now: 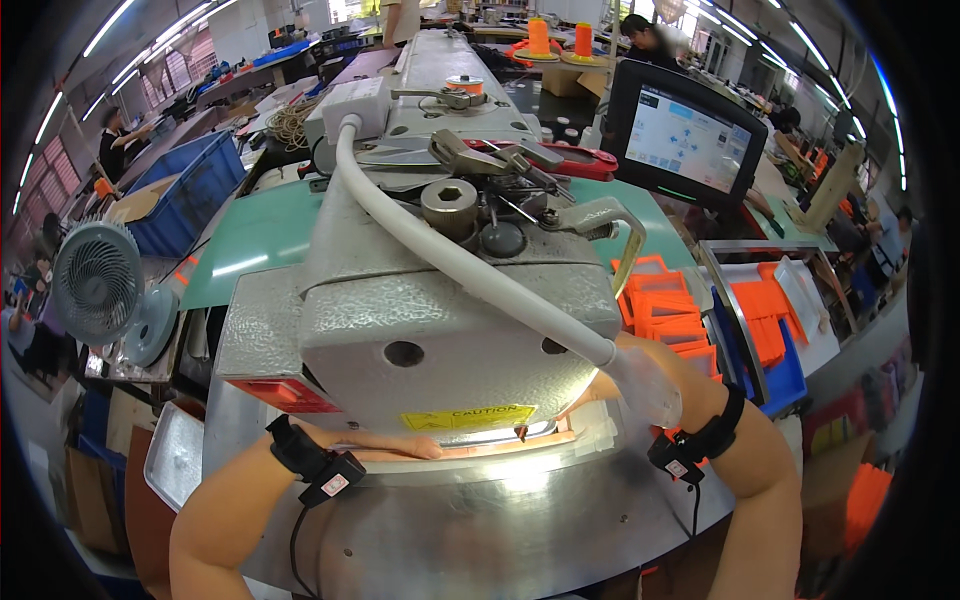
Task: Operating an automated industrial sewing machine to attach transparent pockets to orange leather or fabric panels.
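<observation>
Head view: our left hand point(400, 445) lies just below the sewing machine point(450, 320), right hand point(688, 378) beside it, inside the metal table's point(430, 540) near edge; we cannot tell either grip.

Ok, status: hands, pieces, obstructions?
Left hand at metal sewing-machine bed. View obstructed by sewing-machine head: right hand partly hidden, grips unclear. Orange-framed pieces piled at right.

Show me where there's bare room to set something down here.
Bare room: the steel worktop between the left forearm and right forearm; the green tabletop between the blue crate and the grey machine.
Crowded: the machine's top, with tools; the right side, with orange frames. The left hand lies near the machine's lower edge.
</observation>
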The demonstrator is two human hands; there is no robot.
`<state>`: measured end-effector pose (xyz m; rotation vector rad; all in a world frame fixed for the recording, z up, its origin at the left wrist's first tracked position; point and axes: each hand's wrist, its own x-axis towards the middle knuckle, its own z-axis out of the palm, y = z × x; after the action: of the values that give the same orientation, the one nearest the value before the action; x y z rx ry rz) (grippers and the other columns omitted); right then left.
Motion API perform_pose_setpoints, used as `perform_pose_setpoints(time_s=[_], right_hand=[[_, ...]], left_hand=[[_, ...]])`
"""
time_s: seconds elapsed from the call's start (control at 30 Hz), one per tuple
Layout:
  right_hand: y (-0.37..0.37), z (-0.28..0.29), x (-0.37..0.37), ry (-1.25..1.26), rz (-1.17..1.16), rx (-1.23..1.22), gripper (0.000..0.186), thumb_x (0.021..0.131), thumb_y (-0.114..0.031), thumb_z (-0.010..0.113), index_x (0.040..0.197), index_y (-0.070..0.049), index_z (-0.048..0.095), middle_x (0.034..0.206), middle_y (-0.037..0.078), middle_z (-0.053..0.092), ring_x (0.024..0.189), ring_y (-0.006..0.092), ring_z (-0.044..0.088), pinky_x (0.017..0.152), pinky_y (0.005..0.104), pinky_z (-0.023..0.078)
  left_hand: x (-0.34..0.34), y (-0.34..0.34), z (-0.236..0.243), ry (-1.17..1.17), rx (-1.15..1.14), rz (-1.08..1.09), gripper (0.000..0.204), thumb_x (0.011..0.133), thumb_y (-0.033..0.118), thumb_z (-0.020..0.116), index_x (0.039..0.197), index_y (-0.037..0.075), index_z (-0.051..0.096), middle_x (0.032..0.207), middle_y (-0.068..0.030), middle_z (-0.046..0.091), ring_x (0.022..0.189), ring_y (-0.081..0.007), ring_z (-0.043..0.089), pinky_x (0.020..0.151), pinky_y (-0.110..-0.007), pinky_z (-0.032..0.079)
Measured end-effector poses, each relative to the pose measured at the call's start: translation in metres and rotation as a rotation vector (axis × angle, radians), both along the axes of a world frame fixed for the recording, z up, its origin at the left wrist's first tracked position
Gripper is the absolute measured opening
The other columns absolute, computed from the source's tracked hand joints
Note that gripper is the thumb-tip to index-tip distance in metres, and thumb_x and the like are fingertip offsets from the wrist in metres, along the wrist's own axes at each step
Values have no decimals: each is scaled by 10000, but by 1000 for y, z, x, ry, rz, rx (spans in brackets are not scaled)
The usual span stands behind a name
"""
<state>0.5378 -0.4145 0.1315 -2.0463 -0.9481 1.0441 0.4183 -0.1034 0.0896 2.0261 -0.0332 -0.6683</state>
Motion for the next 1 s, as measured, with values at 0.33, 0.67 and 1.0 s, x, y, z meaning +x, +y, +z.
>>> perform_pose_setpoints(time_s=[0.33,0.67,1.0], right_hand=[[4,-91,52,-404,191,-82,1233,574,-613,849,1536,-132,247,1579,170,220,1493,349,121,1127,709,25],[-24,-51,-59,-646,197,-263,1234,737,-599,759,1526,55,72,1580,316,141,1493,400,138,1137,660,164],[-1,-59,-121,-969,-275,-178,569,811,-240,673,1246,89,512,943,210,685,893,364,676,824,553,486]], left_hand=[[-1,3,-21,-187,-92,53,725,619,404,916,1195,52,653,1118,-103,680,1028,-217,633,898,-326,502],[-82,-27,-43,-513,531,-400,729,939,517,544,1528,140,336,1616,-258,72,1482,-491,22,1157,-650,15],[-126,-5,-31,-635,809,504,559,826,210,651,1329,3,527,969,-256,647,858,-432,648,733,-478,521]])
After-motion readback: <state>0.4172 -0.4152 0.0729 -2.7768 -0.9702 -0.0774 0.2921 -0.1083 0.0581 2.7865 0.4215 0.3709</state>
